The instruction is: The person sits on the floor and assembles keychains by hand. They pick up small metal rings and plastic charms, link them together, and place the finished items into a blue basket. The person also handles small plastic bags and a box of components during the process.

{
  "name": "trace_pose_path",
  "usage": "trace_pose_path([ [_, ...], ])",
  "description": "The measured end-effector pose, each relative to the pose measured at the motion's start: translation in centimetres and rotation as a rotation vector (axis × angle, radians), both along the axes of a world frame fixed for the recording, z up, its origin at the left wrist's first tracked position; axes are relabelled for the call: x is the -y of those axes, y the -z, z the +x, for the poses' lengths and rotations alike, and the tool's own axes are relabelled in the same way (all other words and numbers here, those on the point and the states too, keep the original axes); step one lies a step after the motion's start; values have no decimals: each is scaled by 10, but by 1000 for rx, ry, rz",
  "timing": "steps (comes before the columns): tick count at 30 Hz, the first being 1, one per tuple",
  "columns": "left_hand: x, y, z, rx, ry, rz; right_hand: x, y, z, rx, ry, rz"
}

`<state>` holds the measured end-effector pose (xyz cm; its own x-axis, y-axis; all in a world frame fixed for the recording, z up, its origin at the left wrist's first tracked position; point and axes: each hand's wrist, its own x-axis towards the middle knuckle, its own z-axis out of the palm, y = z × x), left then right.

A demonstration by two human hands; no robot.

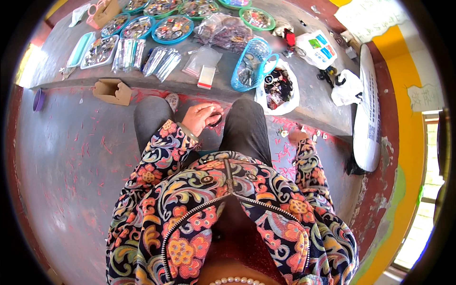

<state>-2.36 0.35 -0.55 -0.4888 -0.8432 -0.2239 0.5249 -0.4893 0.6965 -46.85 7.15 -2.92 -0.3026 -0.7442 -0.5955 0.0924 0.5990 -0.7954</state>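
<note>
My left hand is raised between my knees, its fingers curled around a thin dark loop that shows only in part. Out to the right, my right hand hangs low beside several small pale scraps near the foot of the ledge. Its fingers are too small and hidden to read. Ahead of my right knee an open white plastic bag holds a tangle of black and coloured small items. Against this bag leans a blue openwork plastic basket with dark things inside.
Along the grey ledge lie bundles of packed slim sticks, clear plastic bags and several round trays of small goods. A cut cardboard box and a purple bowl are at left. Red shreds litter the floor.
</note>
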Motion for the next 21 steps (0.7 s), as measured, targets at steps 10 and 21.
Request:
trace_pose_path([
  [10, 0, 5, -2, 16, 63, -13, -37, 29, -76, -398, 108, 497],
  [21, 1, 0, 3, -214, -30, 100, 55, -55, 192, 49, -366, -249],
])
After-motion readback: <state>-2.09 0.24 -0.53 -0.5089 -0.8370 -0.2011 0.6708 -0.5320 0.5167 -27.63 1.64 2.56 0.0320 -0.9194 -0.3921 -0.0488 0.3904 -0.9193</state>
